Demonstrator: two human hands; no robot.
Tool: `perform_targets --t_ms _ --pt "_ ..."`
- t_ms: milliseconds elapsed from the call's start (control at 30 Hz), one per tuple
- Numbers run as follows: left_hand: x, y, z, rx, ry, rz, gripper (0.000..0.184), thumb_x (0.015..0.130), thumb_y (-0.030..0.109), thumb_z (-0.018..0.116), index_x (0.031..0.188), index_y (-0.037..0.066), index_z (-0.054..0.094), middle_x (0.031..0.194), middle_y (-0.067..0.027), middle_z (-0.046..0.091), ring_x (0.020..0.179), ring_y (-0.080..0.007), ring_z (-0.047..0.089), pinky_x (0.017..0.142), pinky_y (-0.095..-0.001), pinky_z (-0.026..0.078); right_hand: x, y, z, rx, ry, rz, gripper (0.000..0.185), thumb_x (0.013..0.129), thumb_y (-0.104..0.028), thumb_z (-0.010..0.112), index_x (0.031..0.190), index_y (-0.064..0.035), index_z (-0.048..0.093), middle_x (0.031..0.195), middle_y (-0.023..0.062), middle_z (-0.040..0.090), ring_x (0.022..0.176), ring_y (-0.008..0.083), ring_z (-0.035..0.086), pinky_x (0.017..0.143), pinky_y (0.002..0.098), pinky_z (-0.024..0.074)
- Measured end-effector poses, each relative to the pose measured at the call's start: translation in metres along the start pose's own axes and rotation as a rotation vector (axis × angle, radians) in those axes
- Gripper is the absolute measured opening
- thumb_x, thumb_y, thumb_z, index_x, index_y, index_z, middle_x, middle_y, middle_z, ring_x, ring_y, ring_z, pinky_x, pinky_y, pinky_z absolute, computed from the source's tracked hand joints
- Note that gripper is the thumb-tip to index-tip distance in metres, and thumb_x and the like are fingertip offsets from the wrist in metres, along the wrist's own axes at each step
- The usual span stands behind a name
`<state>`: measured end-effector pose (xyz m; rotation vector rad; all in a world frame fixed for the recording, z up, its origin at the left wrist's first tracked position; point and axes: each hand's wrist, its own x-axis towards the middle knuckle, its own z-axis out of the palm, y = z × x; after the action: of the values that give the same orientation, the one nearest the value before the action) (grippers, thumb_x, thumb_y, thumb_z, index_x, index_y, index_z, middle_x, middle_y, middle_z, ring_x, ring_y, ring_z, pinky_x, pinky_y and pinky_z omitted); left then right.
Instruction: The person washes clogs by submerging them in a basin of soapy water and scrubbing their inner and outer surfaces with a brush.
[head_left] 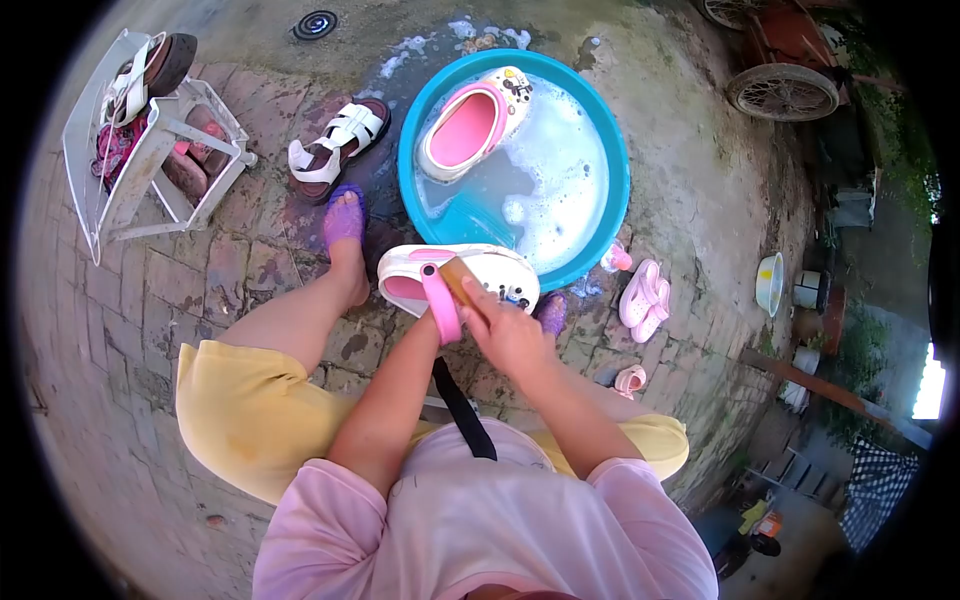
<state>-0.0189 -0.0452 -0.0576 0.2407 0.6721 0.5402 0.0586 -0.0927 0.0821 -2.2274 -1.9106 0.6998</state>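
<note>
A white clog with a pink lining, a pink heel strap and small dark charms is held in front of me, over the near rim of the blue basin. My left hand holds this clog; its forearm runs up to the strap, and most of the fingers are hidden. My right hand is closed around a brown wooden-backed brush against the clog's upper. The bristles do not show. The matching clog rests in the basin's soapy water, its pink opening facing up.
White sandals stand left of the basin, near my purple-shod foot. A white rack with shoes is further left. Pink clogs and a small pink shoe sit on the bricks at right. A wheeled cart is at upper right.
</note>
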Motion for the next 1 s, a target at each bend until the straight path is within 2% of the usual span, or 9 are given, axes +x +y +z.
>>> perform_targets --t_ms 33,167,233,400,533,633,700,767,1000 --pt "0.011 -0.01 -0.012 0.605 0.019 0.179 0.041 0.095 0.03 0.033 0.126 0.005 0.042 0.124 -0.0116 0.047 0.109 -0.0246 0.048 0.092 -0.035 0.041 0.014 0.008 -0.017 -0.011 -0.091 0.103 0.042 0.088 -0.038 0.048 0.128 -0.0246 0.047 0.072 0.0208 0.062 0.067 0.0383 0.062 0.062 0.0464 0.0497" --pt "0.004 -0.003 -0.001 -0.255 0.056 -0.028 0.037 0.095 0.028 0.033 0.121 0.005 0.045 0.117 -0.0112 0.051 0.104 -0.0254 0.05 0.087 -0.0364 0.043 0.02 -0.004 -0.031 -0.135 -0.124 0.261 0.042 0.088 -0.038 0.048 0.128 -0.0258 0.047 0.074 0.0201 0.063 0.066 0.0386 0.062 0.059 0.0468 0.0497" --pt "0.003 -0.001 0.002 -0.392 0.079 -0.068 0.036 0.095 0.027 0.032 0.119 0.005 0.047 0.113 -0.011 0.052 0.102 -0.0259 0.051 0.085 -0.0371 0.044 -0.008 -0.006 0.009 -0.188 0.09 -0.1 0.042 0.088 -0.038 0.048 0.128 -0.0254 0.048 0.075 0.0198 0.064 0.066 0.0387 0.062 0.059 0.0467 0.0497" --pt "0.011 0.001 0.006 -0.4 0.127 -0.1 0.032 0.094 0.023 0.033 0.113 0.004 0.051 0.1 -0.0106 0.057 0.089 -0.0279 0.056 0.077 -0.0371 0.047 0.032 0.014 -0.036 -0.127 -0.113 0.311 0.041 0.088 -0.036 0.05 0.126 -0.0206 0.05 0.079 0.0227 0.062 0.074 0.0366 0.061 0.064 0.0484 0.0479" --pt "0.004 -0.001 0.003 -0.384 0.082 -0.084 0.032 0.094 0.023 0.033 0.113 0.004 0.051 0.099 -0.0106 0.058 0.088 -0.0277 0.056 0.077 -0.0368 0.047 -0.019 0.004 -0.011 0.05 -0.003 -0.038 0.042 0.086 -0.031 0.055 0.127 -0.0227 0.049 0.076 0.0195 0.063 0.071 0.0367 0.062 0.063 0.0422 0.0493" --pt "0.002 -0.002 0.002 -0.351 0.064 -0.092 0.032 0.094 0.023 0.034 0.113 0.004 0.051 0.099 -0.0106 0.058 0.087 -0.0275 0.056 0.076 -0.0367 0.047 -0.033 0.004 -0.051 -0.007 -0.27 0.198 0.043 0.086 -0.037 0.053 0.127 -0.0256 0.049 0.072 0.02 0.06 0.066 0.0363 0.061 0.06 0.0466 0.0484" --pt "0.003 -0.001 0.002 -0.332 0.062 -0.095 0.032 0.094 0.023 0.034 0.113 0.004 0.051 0.099 -0.0106 0.058 0.087 -0.0274 0.056 0.076 -0.0365 0.048 -0.038 0.001 -0.056 -0.042 -0.262 0.207 0.042 0.086 -0.037 0.053 0.127 -0.0272 0.049 0.065 0.0184 0.058 0.064 0.0352 0.061 0.058 0.0463 0.0478" --pt "0.006 0.001 0.005 -0.318 0.061 -0.093 0.032 0.094 0.023 0.034 0.112 0.004 0.051 0.099 -0.0106 0.058 0.087 -0.0274 0.057 0.076 -0.0364 0.048 -0.038 -0.017 -0.051 -0.04 -0.144 -0.018 0.041 0.086 -0.037 0.054 0.126 -0.0294 0.05 0.063 0.0179 0.057 0.061 0.0345 0.061 0.056 0.0457 0.048" --pt "0.009 0.001 0.006 -0.29 0.072 -0.085 0.032 0.094 0.023 0.034 0.112 0.004 0.051 0.098 -0.0106 0.058 0.085 -0.027 0.057 0.074 -0.036 0.048 0.039 -0.044 -0.004 -0.141 -0.138 -0.02 0.041 0.086 -0.036 0.053 0.125 -0.0234 0.051 0.067 0.0184 0.06 0.063 0.035 0.061 0.056 0.0444 0.0488"
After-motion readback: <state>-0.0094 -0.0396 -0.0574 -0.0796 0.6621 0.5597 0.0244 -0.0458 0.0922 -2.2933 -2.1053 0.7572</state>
